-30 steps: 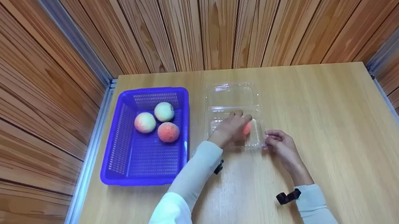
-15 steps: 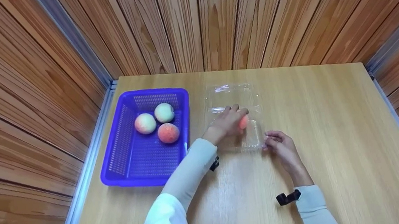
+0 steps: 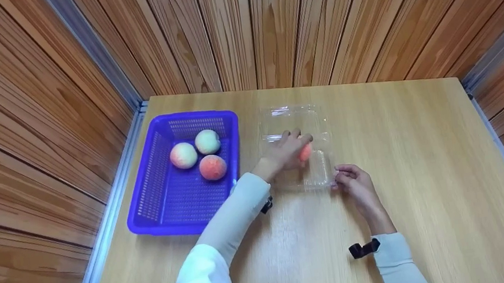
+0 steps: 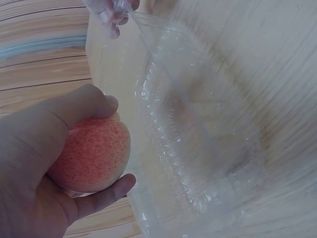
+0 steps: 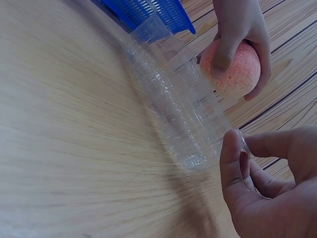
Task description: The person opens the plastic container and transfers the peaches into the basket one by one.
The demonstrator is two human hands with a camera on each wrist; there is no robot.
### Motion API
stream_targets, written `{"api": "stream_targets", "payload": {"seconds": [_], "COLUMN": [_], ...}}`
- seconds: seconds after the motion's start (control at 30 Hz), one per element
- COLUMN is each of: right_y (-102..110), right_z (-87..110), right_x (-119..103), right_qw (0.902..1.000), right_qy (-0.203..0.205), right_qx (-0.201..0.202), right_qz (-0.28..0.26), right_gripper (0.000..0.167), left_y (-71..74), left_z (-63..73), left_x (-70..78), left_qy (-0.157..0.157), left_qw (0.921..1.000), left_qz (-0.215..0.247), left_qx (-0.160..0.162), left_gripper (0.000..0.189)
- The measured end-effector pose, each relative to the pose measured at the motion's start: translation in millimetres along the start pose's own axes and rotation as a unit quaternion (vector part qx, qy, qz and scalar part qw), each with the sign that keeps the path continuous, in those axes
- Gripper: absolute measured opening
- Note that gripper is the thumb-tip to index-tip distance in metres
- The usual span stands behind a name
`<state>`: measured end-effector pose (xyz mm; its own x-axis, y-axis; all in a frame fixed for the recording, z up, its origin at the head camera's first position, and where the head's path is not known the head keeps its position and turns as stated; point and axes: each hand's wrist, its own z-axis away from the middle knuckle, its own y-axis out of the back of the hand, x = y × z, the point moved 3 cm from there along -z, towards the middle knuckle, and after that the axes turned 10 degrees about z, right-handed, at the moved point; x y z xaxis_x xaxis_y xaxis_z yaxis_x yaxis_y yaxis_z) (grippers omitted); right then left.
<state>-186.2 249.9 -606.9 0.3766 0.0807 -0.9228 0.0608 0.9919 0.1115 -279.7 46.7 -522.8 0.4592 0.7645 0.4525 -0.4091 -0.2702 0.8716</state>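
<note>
In the head view my left hand [image 3: 284, 152] grips a reddish peach [image 3: 305, 152] over the clear plastic clamshell box [image 3: 318, 172], whose lid [image 3: 292, 119] lies folded back away from me. The left wrist view shows the thumb and fingers curled round this peach [image 4: 94, 153], which is held above the box tray [image 4: 193, 124]. With thumb and fingertips, my right hand [image 5: 272, 183] pinches the near right corner of the box's rim. Between the hands, the box tray [image 5: 173, 109] holds no fruit in the right wrist view.
Left of the box stands a purple plastic basket [image 3: 179, 213] with three peaches [image 3: 212, 167] in it. Both stand on a wooden table [image 3: 407, 156]. Wood-plank walls [image 3: 276, 23] rise behind and at the sides, with metal rails at the corners.
My left hand has moved a little away from me and to the left, carrying the peach toward the far half of the tray. The right hand keeps its place at the box corner.
</note>
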Motion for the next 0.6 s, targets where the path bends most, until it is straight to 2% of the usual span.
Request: {"api": "stream_targets", "payload": {"seconds": [0.27, 0.5, 0.6], "right_y": [0.0, 0.1, 0.1], "right_z": [0.7, 0.5, 0.5], "right_x": [0.8, 0.2, 0.1], "right_qw": [1.0, 1.0, 1.0], "right_qy": [0.001, 0.004, 0.003], "right_qx": [0.0, -0.001, 0.001], "right_qz": [0.0, -0.004, -0.005], "right_gripper": [0.037, 0.037, 0.037], "left_y": [6.6, 11.4, 13.0], "left_z": [4.5, 7.2, 7.7], "left_x": [1.5, -1.0, -2.4], "left_qy": [-0.002, -0.003, -0.006], "left_qw": [1.0, 0.9998, 0.9998], "left_qz": [0.001, 0.02, 0.012], "left_qx": [0.002, 0.008, 0.012], "left_gripper": [0.07, 0.072, 0.073]}}
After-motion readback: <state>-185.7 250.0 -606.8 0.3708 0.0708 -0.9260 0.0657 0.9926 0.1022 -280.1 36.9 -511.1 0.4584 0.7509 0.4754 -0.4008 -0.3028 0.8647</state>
